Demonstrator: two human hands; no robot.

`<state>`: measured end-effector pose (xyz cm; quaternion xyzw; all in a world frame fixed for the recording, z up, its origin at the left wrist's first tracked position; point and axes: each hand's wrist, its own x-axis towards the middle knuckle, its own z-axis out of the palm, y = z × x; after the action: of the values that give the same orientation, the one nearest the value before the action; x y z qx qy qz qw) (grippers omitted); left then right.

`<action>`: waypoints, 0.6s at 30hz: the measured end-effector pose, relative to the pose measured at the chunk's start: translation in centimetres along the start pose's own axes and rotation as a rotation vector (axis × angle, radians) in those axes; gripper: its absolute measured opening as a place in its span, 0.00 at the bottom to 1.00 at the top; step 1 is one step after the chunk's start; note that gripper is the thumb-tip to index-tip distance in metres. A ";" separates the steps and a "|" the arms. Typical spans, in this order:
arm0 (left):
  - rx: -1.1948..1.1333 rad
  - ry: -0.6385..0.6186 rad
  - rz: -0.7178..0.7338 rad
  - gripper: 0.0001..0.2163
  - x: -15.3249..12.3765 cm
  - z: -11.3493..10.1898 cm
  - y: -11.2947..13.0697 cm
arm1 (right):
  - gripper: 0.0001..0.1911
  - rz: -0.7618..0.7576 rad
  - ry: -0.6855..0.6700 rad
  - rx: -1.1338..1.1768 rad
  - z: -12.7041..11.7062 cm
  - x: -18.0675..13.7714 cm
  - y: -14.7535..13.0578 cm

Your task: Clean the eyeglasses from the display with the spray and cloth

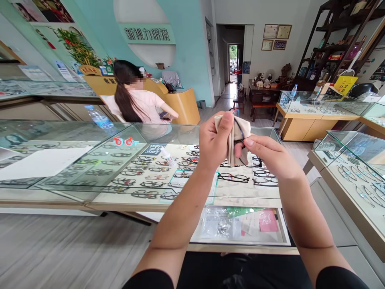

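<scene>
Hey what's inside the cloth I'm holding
Part of some glasses; some dark rim shows outside the cloth. What its folds and your left hand cover, I can't see.

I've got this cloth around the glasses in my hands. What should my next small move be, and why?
Perhaps rub the cloth gently with your left hand, since it pinches that cloth around the glasses while your right hand holds them.
</scene>
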<state>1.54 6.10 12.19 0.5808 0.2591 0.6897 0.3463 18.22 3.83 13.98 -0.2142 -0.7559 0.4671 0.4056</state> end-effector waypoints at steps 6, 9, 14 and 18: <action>-0.052 -0.220 -0.062 0.25 0.7 -1.3 0.1 | 0.22 0.003 0.062 0.010 -1.0 -0.2 0.0; -0.057 -0.309 -0.052 0.23 0.6 -1.2 0.5 | 0.22 0.000 0.074 0.028 -1.1 -0.1 0.2; -0.034 -0.154 -0.009 0.24 0.0 -0.1 0.6 | 0.22 -0.010 0.025 0.063 -0.3 0.1 0.5; -0.014 -0.006 0.081 0.28 -0.2 0.5 0.6 | 0.24 -0.025 -0.013 0.077 0.3 0.2 0.4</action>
<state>1.91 5.56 12.61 0.5905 0.2293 0.7031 0.3230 17.82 4.04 13.66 -0.1860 -0.7425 0.4923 0.4145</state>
